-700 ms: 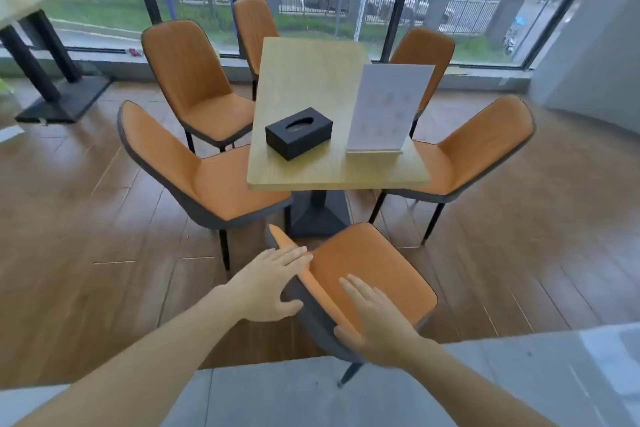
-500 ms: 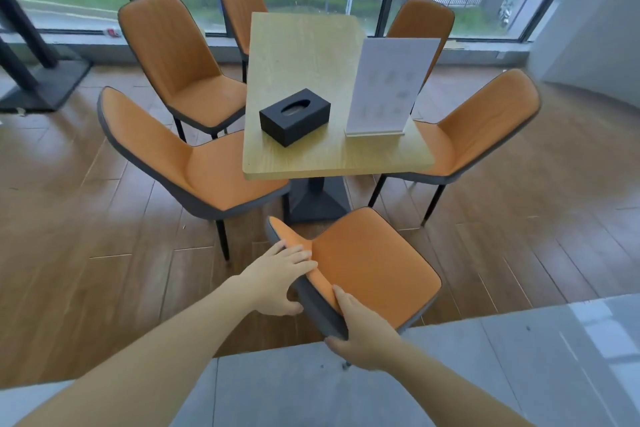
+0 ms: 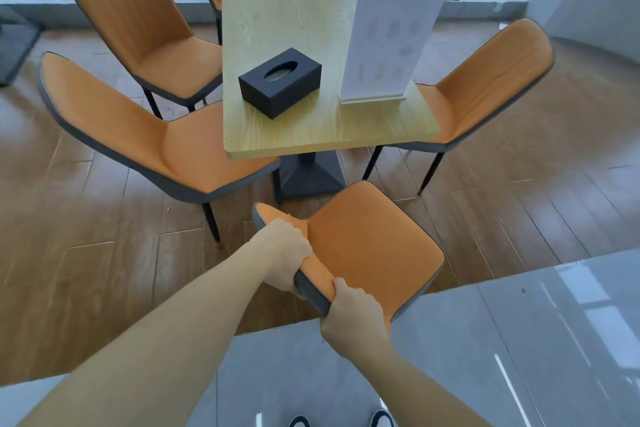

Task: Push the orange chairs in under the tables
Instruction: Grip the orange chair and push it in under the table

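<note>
Wood-plank floor [image 3: 86, 288] by windows, pale wooden table [image 3: 294, 28] bearing black tissue box [image 3: 280, 81] and menu stand [image 3: 391, 42]: nearest orange chair [image 3: 374, 246] off the table's near end, backrest gripped by left hand [image 3: 285, 255] and right hand [image 3: 353, 321], fingers curled around its top edge.

Both arms outstretched, left hand [image 3: 285, 253] and right hand [image 3: 353, 319] curled in tight grips

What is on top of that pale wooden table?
On the pale wooden table sit a black rectangular tissue box with an oval opening and an upright white menu card. What lies directly behind the card is hidden.
</note>
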